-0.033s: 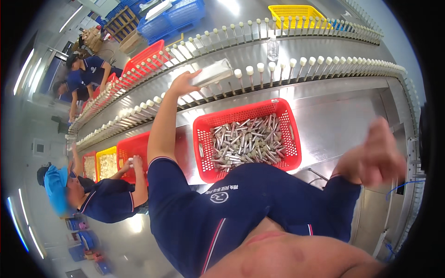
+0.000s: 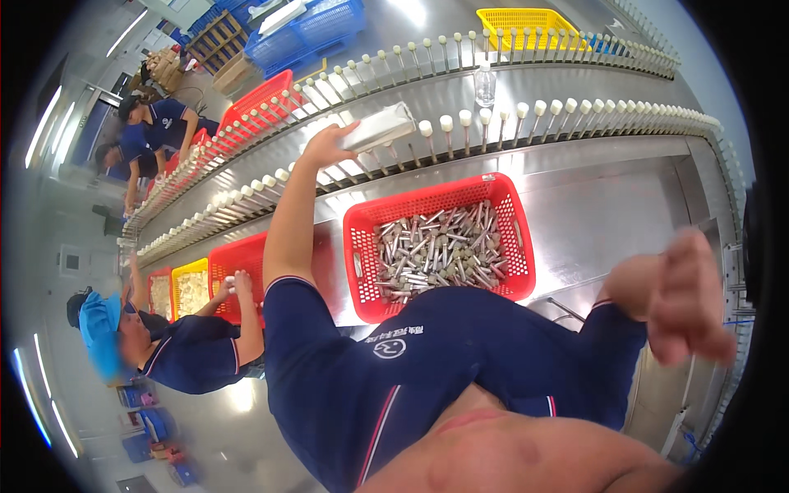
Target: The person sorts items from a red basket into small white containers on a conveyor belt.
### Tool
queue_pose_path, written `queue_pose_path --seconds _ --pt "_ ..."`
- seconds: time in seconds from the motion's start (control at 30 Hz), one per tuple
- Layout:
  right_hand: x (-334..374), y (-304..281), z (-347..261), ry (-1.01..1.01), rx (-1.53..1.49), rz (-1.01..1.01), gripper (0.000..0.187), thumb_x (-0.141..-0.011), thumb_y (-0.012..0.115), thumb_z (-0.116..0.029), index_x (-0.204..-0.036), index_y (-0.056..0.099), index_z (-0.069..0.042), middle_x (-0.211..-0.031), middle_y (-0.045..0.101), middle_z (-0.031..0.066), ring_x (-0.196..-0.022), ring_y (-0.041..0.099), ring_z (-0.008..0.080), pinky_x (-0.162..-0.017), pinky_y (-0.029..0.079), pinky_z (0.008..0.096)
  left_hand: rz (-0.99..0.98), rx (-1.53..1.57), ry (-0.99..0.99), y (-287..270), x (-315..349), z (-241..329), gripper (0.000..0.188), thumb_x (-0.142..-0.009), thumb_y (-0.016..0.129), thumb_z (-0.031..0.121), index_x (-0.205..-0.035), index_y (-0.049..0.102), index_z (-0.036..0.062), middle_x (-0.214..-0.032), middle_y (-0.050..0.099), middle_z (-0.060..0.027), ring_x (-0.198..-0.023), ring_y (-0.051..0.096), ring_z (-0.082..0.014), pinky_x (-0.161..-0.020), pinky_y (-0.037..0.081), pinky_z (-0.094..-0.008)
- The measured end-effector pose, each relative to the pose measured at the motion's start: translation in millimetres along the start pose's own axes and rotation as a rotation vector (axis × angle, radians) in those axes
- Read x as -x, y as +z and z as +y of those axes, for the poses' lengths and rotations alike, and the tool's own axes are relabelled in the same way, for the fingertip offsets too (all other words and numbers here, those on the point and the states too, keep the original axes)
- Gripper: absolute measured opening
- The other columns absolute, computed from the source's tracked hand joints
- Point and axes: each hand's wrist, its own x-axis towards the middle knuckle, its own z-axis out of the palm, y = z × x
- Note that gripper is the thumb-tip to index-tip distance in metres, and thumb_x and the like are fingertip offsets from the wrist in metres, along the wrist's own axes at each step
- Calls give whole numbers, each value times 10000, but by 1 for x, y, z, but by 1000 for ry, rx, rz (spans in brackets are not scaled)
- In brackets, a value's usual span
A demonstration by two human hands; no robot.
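My left hand [image 2: 330, 145] reaches out over the near row of white-capped rods, with its fingers on the end of a whitish, clear-wrapped packet [image 2: 382, 127]. The packet lies tilted across that row; I cannot make out what is inside it. Off to the right, my right hand [image 2: 690, 300] is raised above the steel counter's edge, touching nothing that I can see. Its fingers are blurred. Between my arms stands a red basket [image 2: 355, 246], holding a heap of small metal rods with dull pale heads [image 2: 440, 246].
Two curved rows of white-capped rods [image 2: 555, 107] cross the steel counter [image 2: 608, 197]. A clear bottle [image 2: 485, 86] stands between them. A yellow basket [image 2: 538, 20] sits beyond the far row. To my left, a co-worker in a blue cap [image 2: 103, 329] handles small white pieces by red and yellow baskets.
My right hand has moved a little down and to the right. My left hand stays at the packet. The rods of the near row sit slightly further right in the picture.
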Motion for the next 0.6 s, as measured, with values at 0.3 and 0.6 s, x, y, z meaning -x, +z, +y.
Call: queue_pose_path --seconds 0.3,0.6 --pt "-24 -19 -21 -134 -143 -127 227 -892 580 -294 -735 463 -178 -731 564 -111 -582 396 60 -516 279 206 33 -58 12 -4 -10 3 818 -620 769 408 -1375 465 320 -946 565 -166 -936 581 -332 -837 450 -396" --pt "-61 22 -13 -203 -373 15 156 -815 558 -161 -680 483 -135 -708 549 -59 -529 384 61 -467 254 213 70 -3 133 15 -39 19 860 -585 816 346 -1372 473 290 -933 576 -146 -898 572 -336 -825 452 -390"
